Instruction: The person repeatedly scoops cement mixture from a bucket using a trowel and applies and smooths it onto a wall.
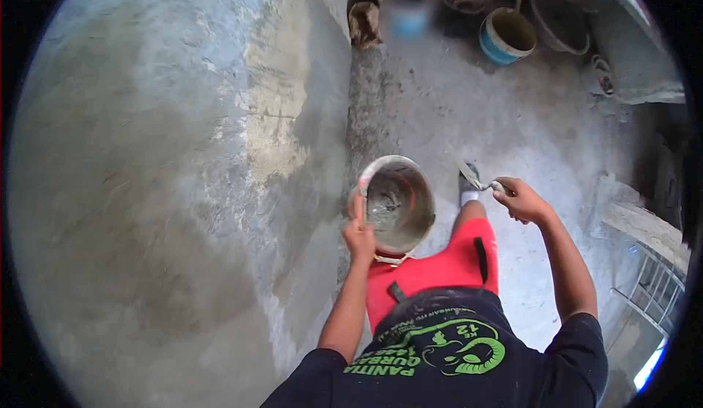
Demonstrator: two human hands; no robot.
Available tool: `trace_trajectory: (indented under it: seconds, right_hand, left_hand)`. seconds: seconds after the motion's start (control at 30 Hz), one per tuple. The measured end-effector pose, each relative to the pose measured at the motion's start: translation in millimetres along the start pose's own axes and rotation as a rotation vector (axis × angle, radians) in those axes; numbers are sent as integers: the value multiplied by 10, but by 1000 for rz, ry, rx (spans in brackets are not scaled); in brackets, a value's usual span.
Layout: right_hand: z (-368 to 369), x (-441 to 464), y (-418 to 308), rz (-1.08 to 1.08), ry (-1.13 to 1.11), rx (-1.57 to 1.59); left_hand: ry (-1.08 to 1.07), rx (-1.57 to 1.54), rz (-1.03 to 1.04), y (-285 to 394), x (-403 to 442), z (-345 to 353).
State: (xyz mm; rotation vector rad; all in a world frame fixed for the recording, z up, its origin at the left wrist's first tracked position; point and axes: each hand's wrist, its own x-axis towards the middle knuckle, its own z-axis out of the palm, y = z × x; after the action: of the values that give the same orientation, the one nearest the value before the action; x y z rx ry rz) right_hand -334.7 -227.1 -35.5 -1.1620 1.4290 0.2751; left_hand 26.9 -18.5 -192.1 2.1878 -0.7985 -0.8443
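A round bucket (429, 221) is in front of my legs, beside the wall, with some wet grey mortar (387, 201) inside it. My left hand (359, 238) grips the bucket's left rim, its fingers partly hidden behind the edge. Out to the right, my right hand (518, 199) is closed around the handle of a trowel (469, 174). The trowel's thin blade points up and left, above my shoe (469, 170), and is apart from the bucket.
A rough wall (168, 188) with damp grey patches fills the left side. On the concrete floor (439, 108) at the back stand a blue-and-white bucket (500, 55), a dark tub (560, 20) and a brown paper bag (365, 24). A metal frame (649, 287) is at right.
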Motion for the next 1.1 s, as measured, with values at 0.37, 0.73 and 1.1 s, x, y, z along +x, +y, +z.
trace_trajectory:
  seconds: [0.37,0.73,1.1]
  right_hand:
    - [116,-939,-1159,-663,205,-909]
    - [9,-1774,-1953,-778,259,-1246]
    - [251,-1457,-1876,-877,178,-1510]
  left_hand:
    - [138,-223,280,1959,-234,-1033]
    - [80,-322,389,2501,-546,-1558]
    - [21,-209,403,2687,-741,-1606]
